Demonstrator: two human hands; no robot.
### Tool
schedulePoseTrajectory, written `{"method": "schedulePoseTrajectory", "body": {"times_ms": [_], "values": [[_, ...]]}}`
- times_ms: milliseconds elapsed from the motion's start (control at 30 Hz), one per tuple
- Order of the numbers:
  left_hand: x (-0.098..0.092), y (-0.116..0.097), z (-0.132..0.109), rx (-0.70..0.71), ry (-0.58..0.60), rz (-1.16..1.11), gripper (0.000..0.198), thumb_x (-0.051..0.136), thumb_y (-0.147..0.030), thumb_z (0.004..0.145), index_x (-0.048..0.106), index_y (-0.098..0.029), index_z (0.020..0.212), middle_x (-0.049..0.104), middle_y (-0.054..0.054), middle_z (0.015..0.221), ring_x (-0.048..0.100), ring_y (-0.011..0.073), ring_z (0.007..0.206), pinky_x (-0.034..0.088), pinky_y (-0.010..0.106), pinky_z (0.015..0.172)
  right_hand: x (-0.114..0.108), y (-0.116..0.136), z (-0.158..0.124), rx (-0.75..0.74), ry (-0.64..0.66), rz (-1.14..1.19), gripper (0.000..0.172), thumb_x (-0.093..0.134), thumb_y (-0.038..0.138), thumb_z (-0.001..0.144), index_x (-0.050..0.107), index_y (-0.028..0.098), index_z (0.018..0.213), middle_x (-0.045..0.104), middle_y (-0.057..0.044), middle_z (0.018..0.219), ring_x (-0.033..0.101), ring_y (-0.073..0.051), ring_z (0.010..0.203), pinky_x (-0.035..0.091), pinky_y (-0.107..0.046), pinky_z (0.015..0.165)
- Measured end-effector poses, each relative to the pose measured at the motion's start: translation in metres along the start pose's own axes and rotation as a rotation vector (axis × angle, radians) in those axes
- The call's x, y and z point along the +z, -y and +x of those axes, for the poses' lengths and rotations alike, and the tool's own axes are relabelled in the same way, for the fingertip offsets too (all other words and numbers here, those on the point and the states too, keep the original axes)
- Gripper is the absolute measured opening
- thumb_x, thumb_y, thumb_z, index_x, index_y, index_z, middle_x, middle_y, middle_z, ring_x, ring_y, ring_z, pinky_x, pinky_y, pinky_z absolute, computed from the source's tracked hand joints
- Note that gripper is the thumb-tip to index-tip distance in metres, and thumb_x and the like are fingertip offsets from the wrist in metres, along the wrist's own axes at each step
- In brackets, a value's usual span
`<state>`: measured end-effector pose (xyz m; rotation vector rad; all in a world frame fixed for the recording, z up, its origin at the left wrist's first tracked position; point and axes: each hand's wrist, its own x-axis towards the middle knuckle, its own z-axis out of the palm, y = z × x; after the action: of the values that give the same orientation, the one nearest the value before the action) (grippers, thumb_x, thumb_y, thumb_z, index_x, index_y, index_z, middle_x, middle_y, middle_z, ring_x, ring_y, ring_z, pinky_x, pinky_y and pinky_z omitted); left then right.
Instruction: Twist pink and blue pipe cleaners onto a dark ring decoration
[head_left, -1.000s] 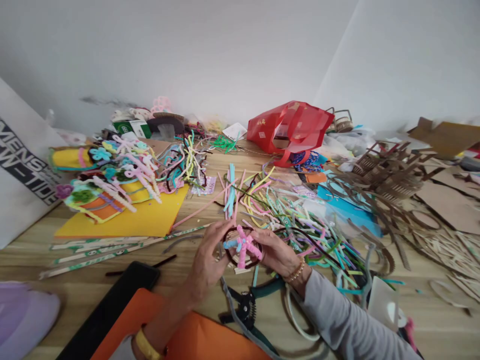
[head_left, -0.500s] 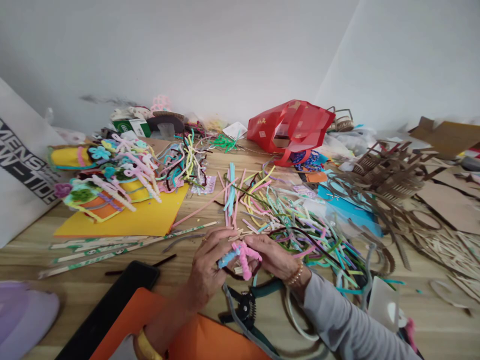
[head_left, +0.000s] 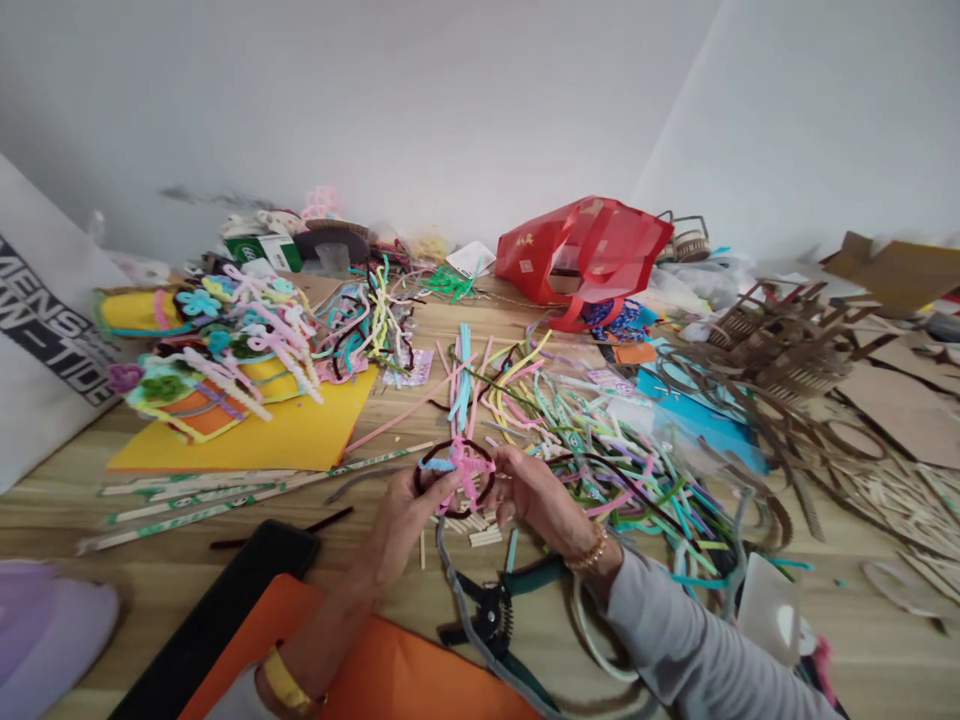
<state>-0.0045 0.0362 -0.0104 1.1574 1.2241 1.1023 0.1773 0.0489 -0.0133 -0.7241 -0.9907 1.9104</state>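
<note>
A dark brown pipe-cleaner ring (head_left: 455, 516) is held up above the middle of the table, its round face turned to me. Across its inside lies a pink fuzzy star shape (head_left: 466, 470), with a short light-blue fuzzy piece (head_left: 435, 465) to its left. My left hand (head_left: 397, 528) pinches the ring's left side, thumb in front near the star's lower left arm. At the right edge, my right hand (head_left: 541, 505) closes its fingertips on the ring and the star's tip. Several short pale sticks (head_left: 484, 536) lie just beneath on the tabletop.
Green-handled pliers (head_left: 493, 610) and a grey strip lie below my hands, beside orange sheets (head_left: 420, 670). Loose pipe cleaners (head_left: 622, 460) are heaped to the right. Decorated yellow and orange pieces (head_left: 202, 400) rest on yellow card at left. A red bag (head_left: 540, 250) stands behind.
The ring has been tilted up and raised away from me, so its round face and the star now show. My left hand has shifted its grip; short sticks below have come into view.
</note>
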Motion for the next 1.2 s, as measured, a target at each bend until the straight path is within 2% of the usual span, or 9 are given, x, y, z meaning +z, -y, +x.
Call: {"method": "schedulePoseTrajectory", "body": {"times_ms": [133,267,500,633,767,833,967,1067,1200], "values": [[0.0021,0.0035,0.001,-0.028,0.056,0.023,0.027,0.068,-0.036,0.072,0.059,-0.015,0.057,0.057,-0.001,0.054,0.048,0.0125,0.052,0.039,0.024,0.054,0.0014,-0.0011,-0.0027,-0.036,-0.029,-0.134,0.032,0.063,0.044,0.08,0.055,0.02,0.099,0.06,0.0,0.071,0.06,-0.012,0.056,0.05,-0.02,0.045],[0.0046,-0.0008,0.0,-0.026,0.049,0.03,0.027,0.069,-0.035,0.07,0.058,-0.016,0.054,0.054,-0.003,0.05,0.046,0.0115,0.049,0.037,0.022,0.05,0.0037,-0.0014,-0.0052,-0.08,-0.051,-0.27,0.028,0.065,0.042,0.079,0.054,0.018,0.091,0.058,0.002,0.068,0.057,-0.01,0.053,0.049,-0.019,0.045],[0.0034,-0.0046,-0.0029,0.017,0.032,0.091,0.025,0.07,-0.033,0.07,0.058,-0.017,0.055,0.052,-0.004,0.05,0.043,0.0104,0.047,0.034,0.021,0.047,0.0043,-0.0011,-0.0053,-0.091,-0.058,-0.307,0.029,0.067,0.042,0.078,0.053,0.018,0.086,0.056,0.004,0.066,0.057,-0.009,0.051,0.049,-0.019,0.045],[0.0026,0.0015,-0.0014,0.034,0.046,0.074,0.023,0.068,-0.034,0.072,0.06,-0.016,0.062,0.054,-0.004,0.052,0.046,0.0112,0.049,0.037,0.021,0.049,0.0049,-0.0004,-0.0053,-0.104,-0.073,-0.327,0.027,0.067,0.04,0.078,0.053,0.018,0.086,0.055,0.005,0.063,0.054,-0.008,0.048,0.048,-0.019,0.045],[0.0044,0.0033,0.0012,0.07,-0.002,-0.036,0.019,0.072,-0.031,0.069,0.061,-0.016,0.075,0.055,-0.005,0.057,0.048,0.0106,0.052,0.039,0.019,0.05,0.0055,-0.0002,-0.0048,-0.117,-0.092,-0.319,0.028,0.068,0.041,0.077,0.053,0.018,0.083,0.057,0.005,0.062,0.055,-0.008,0.046,0.047,-0.019,0.045],[0.0056,0.0008,0.0012,0.092,-0.009,-0.11,0.025,0.072,-0.029,0.069,0.061,-0.018,0.088,0.057,-0.005,0.061,0.051,0.0107,0.056,0.042,0.019,0.053,0.0056,-0.0004,-0.0044,-0.126,-0.105,-0.299,0.028,0.069,0.041,0.076,0.053,0.018,0.082,0.057,0.005,0.061,0.056,-0.009,0.047,0.047,-0.019,0.045],[0.0063,-0.0054,-0.0019,0.038,0.085,-0.176,0.042,0.071,-0.029,0.071,0.059,-0.02,0.11,0.064,-0.002,0.074,0.058,0.0125,0.062,0.047,0.021,0.06,0.0047,-0.0014,-0.0048,-0.127,-0.104,-0.28,0.029,0.07,0.041,0.074,0.053,0.018,0.082,0.058,0.005,0.061,0.059,-0.01,0.049,0.048,-0.02,0.045],[0.0055,-0.0054,-0.0042,0.0,0.107,-0.211,0.038,0.071,-0.029,0.072,0.063,-0.018,0.108,0.067,0.001,0.083,0.06,0.0136,0.068,0.048,0.021,0.063,0.0025,-0.0021,-0.0053,-0.104,-0.07,-0.264,0.029,0.067,0.043,0.077,0.054,0.018,0.084,0.059,0.003,0.062,0.059,-0.011,0.048,0.049,-0.021,0.045],[0.0045,-0.0011,-0.0038,-0.088,0.176,-0.377,0.028,0.066,-0.028,0.077,0.066,-0.019,0.103,0.069,0.001,0.084,0.06,0.014,0.069,0.049,0.024,0.065,-0.002,0.0016,-0.0028,-0.103,-0.045,-0.193,0.033,0.057,0.05,0.082,0.056,0.017,0.079,0.058,0.002,0.061,0.058,-0.011,0.048,0.048,-0.021,0.044]]}}
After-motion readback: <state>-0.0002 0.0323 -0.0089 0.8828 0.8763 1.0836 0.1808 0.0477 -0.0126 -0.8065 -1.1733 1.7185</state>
